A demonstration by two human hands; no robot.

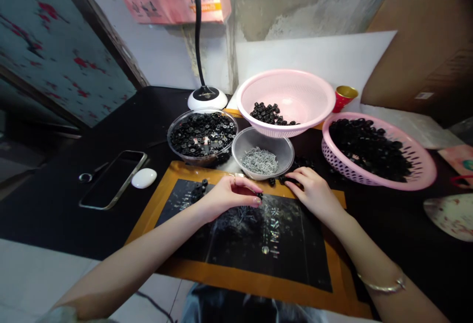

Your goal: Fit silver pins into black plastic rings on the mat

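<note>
My left hand is over the dark mat, its thumb and index finger pinching a small black plastic part. Beneath it, several loose metal screws lie on the mat. At the mat's far edge, my right hand has its thumb and fingertips closed around another small black part. A clear bowl of metal screws stands just beyond both hands. A few black parts sit on the mat to the left of my left hand.
Behind are a clear bowl of flat black discs and two pink baskets holding black parts. A lamp stands at the back. On the left lie a phone, a white oval object and a small metal tool.
</note>
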